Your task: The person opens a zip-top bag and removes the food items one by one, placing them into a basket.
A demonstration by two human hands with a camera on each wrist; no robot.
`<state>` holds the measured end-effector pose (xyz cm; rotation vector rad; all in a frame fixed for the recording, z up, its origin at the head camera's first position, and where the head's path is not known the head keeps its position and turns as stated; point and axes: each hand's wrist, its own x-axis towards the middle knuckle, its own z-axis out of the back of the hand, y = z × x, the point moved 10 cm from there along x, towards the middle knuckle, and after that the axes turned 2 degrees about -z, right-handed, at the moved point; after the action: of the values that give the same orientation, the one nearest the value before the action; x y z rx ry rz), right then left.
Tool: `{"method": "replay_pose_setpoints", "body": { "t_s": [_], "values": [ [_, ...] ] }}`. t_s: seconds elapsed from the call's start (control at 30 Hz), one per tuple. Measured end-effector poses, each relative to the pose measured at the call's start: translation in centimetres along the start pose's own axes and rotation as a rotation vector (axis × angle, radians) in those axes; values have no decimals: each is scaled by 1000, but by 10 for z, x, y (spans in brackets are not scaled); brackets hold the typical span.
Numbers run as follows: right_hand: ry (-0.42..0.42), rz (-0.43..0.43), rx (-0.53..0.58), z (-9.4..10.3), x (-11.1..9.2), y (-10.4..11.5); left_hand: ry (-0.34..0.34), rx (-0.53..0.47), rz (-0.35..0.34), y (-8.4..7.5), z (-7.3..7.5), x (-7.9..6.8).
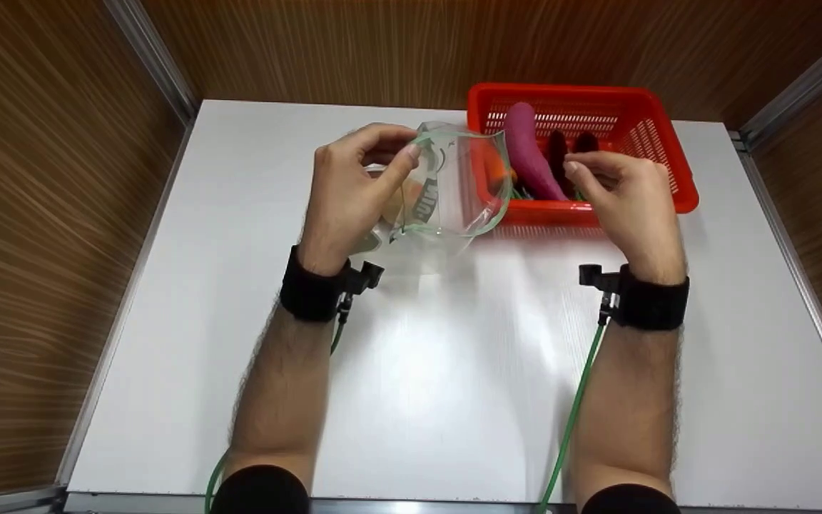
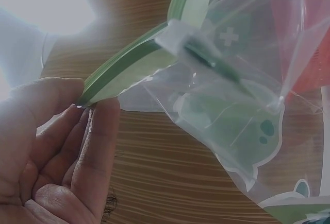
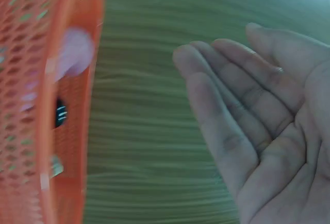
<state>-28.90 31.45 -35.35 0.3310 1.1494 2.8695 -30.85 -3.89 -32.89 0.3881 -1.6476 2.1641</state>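
My left hand [image 1: 350, 189] pinches the green-edged rim of a clear plastic zip bag [image 1: 454, 193] between thumb and fingers. Its mouth gapes toward the right. In the left wrist view the bag [image 2: 232, 126] shows pale green printed shapes, and a blurred white and dark green piece [image 2: 201, 54] appears at its mouth; I cannot tell what it is. My right hand [image 1: 632, 196] hovers over the front right of a red basket [image 1: 568, 214], holding nothing. From the right wrist, that hand [image 3: 258, 110] has its fingers fairly straight, apart from the basket [image 3: 95, 7].
Inside the basket lie a long purple vegetable [image 1: 529, 150], dark elongated items [image 1: 557, 146] and something orange [image 1: 496, 168] behind the bag. The white table [image 1: 439, 400] has wood-patterned walls [image 1: 311, 50] at its back and sides. Green cables [image 1: 575, 414] trail from both wrist cameras.
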Motion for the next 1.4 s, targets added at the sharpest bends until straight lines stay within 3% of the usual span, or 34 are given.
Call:
{"method": "replay_pose_setpoints", "body": {
  "t_s": [0.3,0.6,0.83,1.07,1.4],
  "values": [
    [-48,226,95,3,-27,56,8,-3,-12,-2,-2,-1],
    [63,333,62,-35,-35,88,14,2,0,-1,-2,-2],
    [114,360,29,-60,-29,92,31,6,2,-1,-6,-1],
    [147,332,35,-76,-23,85,42,22,-6,-3,-9,-2],
    [230,343,-100,-102,-9,82,97,-142,40,-2,-17,-6]
  ]
}}
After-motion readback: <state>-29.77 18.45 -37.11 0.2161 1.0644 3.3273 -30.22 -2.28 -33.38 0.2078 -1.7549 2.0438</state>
